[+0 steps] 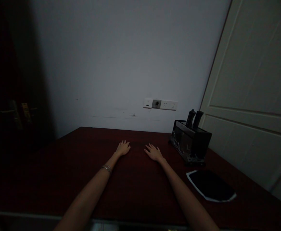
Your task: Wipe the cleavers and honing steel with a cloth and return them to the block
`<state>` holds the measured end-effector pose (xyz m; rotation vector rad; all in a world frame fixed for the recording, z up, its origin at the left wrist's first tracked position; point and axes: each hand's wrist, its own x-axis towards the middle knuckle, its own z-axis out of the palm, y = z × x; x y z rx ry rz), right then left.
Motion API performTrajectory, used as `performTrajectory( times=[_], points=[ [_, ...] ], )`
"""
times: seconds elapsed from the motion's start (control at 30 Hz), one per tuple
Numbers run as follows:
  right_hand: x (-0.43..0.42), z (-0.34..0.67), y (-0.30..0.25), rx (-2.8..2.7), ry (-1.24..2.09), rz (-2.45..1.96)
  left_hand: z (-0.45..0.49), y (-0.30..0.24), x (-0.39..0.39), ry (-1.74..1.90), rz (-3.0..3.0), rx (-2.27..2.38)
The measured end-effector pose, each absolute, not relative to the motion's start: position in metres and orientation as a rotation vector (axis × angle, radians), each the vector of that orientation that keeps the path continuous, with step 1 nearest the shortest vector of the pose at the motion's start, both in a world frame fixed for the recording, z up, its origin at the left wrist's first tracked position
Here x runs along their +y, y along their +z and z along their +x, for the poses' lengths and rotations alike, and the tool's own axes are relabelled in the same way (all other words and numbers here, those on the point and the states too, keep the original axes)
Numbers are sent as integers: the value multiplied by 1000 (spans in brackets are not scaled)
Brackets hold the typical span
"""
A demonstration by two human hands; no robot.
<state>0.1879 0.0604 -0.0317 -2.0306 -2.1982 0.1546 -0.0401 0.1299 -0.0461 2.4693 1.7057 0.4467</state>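
Both of my arms reach out over a dark red-brown table (65, 166). My left hand (123, 148) lies flat on the tabletop, fingers stretched out, with a thin bracelet on that forearm. My right hand (153, 152) rests flat a short way to its right, fingers spread, holding nothing. The two hands are apart and touch only the table. Nearest to my right hand is a dark knife block (190, 141) with two black handles sticking up. The room is dim.
A flat black pad with a white edge (211, 185) lies on the table at the right. A strip of wall sockets (160, 104) sits on the white wall behind. A pale door (253, 96) stands at the right; a dark door with a handle (20, 112) at the left.
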Motion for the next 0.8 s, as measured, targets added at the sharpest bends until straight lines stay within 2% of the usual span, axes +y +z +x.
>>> performTrajectory(
  times=[0.8],
  points=[
    [56,187,-28,-2193,144,-2020,-43,-46,128,464,2459,1719]
  ],
)
